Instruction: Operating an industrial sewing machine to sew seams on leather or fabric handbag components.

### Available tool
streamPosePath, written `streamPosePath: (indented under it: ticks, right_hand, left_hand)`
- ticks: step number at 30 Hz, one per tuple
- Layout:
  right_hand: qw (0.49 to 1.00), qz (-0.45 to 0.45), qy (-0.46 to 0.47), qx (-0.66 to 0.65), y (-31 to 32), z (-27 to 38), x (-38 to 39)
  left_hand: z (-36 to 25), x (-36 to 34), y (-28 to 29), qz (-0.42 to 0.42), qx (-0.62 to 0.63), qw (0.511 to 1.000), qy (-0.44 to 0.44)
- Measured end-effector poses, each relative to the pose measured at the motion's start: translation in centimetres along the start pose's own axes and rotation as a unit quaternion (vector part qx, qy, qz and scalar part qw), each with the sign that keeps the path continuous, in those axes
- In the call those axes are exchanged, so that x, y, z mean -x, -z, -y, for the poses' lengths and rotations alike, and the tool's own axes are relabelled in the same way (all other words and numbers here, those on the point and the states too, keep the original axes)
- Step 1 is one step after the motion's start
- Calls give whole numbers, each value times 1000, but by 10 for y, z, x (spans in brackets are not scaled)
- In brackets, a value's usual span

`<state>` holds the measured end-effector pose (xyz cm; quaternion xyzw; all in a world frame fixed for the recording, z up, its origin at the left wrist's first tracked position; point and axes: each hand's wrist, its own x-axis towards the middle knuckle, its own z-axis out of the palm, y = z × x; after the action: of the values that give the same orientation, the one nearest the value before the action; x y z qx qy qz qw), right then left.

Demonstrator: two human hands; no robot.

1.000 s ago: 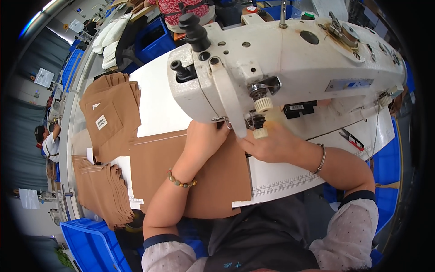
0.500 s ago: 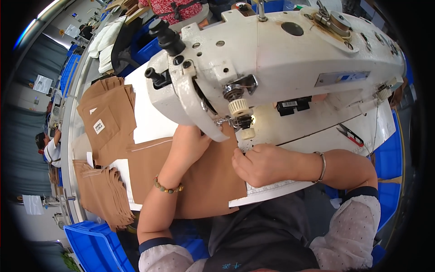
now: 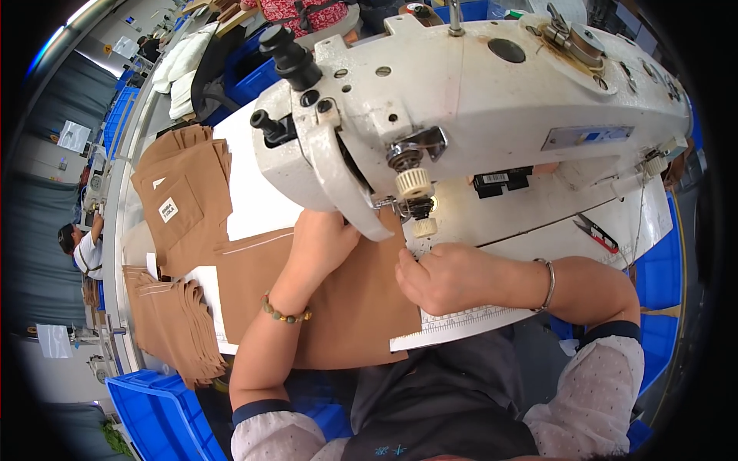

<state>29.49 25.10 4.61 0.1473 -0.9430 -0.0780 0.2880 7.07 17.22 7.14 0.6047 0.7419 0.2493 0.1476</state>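
Observation:
A large brown fabric piece (image 3: 346,315) lies on the bed of a white sewing machine (image 3: 477,92), its far part under the needle area. My left hand (image 3: 323,240) rests on this fabric just left of the needle; its fingertips are hidden behind the machine's head. At the fabric's right edge, close to the presser area, my right hand (image 3: 450,278) is closed, thumb and fingers pinched together on that edge. The fabric's near edge hangs over the front of the table.
Stacked brown pieces with a white label (image 3: 167,209) lie at the left, with another brown stack (image 3: 173,326) nearer me. Red-handled thread snips (image 3: 596,233) lie to the right. Blue crates (image 3: 165,415) stand below the table. Other people sit farther off.
The whole view has shifted slightly. Both hands keep nearly the same place on the fabric.

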Motion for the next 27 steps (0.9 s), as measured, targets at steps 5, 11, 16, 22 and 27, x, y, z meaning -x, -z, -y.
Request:
streamPosePath:
  ticks: [5, 11, 16, 22, 27]
  right_hand:
    - [998, -47, -21, 24, -14, -8, 0]
    - [997, -69, -41, 11, -29, -17, -2]
    - [997, -51, -56, 7, -24, -19, 0]
    - [997, -72, -12, -17, -12, -8, 0]
    - [996, -82, 14, -18, -11, -4, 1]
  left_hand:
    - [5, -9, 2, -23, 2, 1000, -21]
    - [37, -23, -5, -32, -25, 997, -59]
    - [23, -16, 18, -60, -34, 994, -81]
    - [82, 6, 98, 129, 109, 976, 135]
    - [95, 7, 101, 94, 144, 974, 148]
